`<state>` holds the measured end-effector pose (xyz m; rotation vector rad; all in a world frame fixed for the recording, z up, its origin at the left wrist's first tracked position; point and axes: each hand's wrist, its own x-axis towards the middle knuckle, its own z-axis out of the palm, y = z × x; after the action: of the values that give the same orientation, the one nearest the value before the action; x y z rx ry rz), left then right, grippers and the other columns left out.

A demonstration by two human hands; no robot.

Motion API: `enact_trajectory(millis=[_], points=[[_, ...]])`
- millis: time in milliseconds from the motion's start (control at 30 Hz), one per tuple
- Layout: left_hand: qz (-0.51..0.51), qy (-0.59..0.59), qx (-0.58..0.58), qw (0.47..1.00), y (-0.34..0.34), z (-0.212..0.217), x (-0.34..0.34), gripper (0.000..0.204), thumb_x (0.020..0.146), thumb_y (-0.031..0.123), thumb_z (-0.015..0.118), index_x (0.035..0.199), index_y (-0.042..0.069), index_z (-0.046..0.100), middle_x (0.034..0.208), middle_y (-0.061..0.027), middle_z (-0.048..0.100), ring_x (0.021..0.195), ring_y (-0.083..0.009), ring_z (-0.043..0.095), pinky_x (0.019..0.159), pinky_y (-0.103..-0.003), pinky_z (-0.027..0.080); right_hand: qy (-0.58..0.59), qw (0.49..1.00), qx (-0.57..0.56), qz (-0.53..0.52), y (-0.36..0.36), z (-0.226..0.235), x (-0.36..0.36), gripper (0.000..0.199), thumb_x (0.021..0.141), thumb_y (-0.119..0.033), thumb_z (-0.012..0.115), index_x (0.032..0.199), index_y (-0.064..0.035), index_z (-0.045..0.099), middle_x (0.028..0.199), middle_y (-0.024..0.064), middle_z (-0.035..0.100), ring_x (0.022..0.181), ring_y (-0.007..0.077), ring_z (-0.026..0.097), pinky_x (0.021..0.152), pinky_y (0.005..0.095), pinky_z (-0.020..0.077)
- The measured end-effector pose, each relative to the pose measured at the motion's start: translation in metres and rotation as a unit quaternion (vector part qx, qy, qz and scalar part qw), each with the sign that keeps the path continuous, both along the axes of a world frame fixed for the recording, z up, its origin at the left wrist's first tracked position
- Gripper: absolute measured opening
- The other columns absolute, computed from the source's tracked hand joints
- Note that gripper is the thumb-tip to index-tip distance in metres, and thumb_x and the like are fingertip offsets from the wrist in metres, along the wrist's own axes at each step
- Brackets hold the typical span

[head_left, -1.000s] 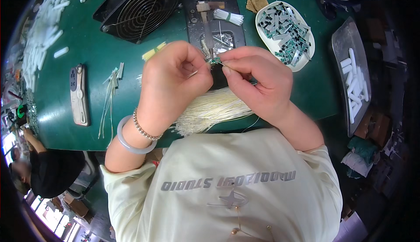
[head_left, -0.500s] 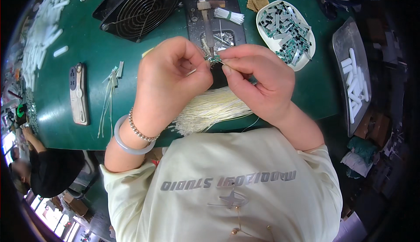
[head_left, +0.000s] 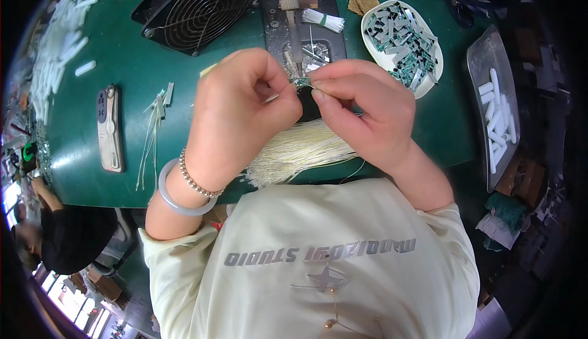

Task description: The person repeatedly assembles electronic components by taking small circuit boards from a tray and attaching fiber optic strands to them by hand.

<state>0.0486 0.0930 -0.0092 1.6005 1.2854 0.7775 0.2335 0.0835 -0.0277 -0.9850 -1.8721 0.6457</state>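
Observation:
My left hand (head_left: pixel 245 103), wearing a bead bracelet and a pale bangle, is closed in a pinch around a small circuit board (head_left: pixel 302 82); its green end shows beyond the fingertips. A pale sliver shows inside the curled fingers. From the right, my right hand (head_left: pixel 367 106) pinches a thin wire whose end meets the board. Right above them stands the tip of a soldering iron (head_left: pixel 294 45), held upright in a dark stand (head_left: pixel 271 36). Below the hands lies a thick bundle of pale yellow wires (head_left: pixel 300 152).
A white dish (head_left: pixel 439 63) of small boards stands at right, beside a metal tray (head_left: pixel 474 63) of white tubes. A black fan (head_left: pixel 199 11), a tool with a dark end (head_left: pixel 111 131), wired boards (head_left: pixel 160 103) and loose white tubes (head_left: pixel 58 57) lie left. Another person (head_left: pixel 79 238) sits far left.
Both hands stay at the iron tip, with only a slight shift of the fingers. The whole view has drifted a few pixels.

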Motion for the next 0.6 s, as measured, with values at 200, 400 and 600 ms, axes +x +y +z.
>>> enact_trajectory(millis=[200,400,600], points=[[-0.003,-0.038,-0.034,0.999,-0.006,-0.007,0.000,0.014,0.075,-0.010,0.061,0.074,-0.001,0.051,0.081,-0.0018,0.055,0.066,-0.0021,0.052,0.057,-0.015,0.042,-0.014,0.996,-0.082,-0.009,-0.004,-0.002,0.014,0.017,0.070,0.003,0.071,0.085,-0.0021,0.067,0.070,0.0027,0.055,0.055,0.0064,0.046,0.047,0.0213,0.0347],[-0.006,-0.047,-0.063,0.997,-0.014,-0.004,-0.002,0.014,0.074,-0.009,0.062,0.074,0.000,0.052,0.081,-0.0016,0.055,0.067,-0.0021,0.052,0.057,-0.015,0.042,-0.060,0.998,0.000,-0.011,-0.006,0.000,0.006,0.025,0.065,-0.003,0.076,0.090,-0.0048,0.070,0.060,0.0021,0.050,0.052,0.0122,0.046,0.046,0.0256,0.0351],[-0.036,0.010,0.008,0.999,-0.030,0.003,-0.006,0.011,0.076,-0.007,0.061,0.076,0.000,0.052,0.086,-0.0036,0.059,0.071,-0.0039,0.054,0.060,-0.017,0.045,-0.041,0.997,0.038,0.056,-0.010,-0.004,0.010,0.023,0.065,-0.003,0.076,0.087,-0.0053,0.071,0.062,0.0055,0.057,0.053,0.0178,0.050,0.047,0.0281,0.0377]])
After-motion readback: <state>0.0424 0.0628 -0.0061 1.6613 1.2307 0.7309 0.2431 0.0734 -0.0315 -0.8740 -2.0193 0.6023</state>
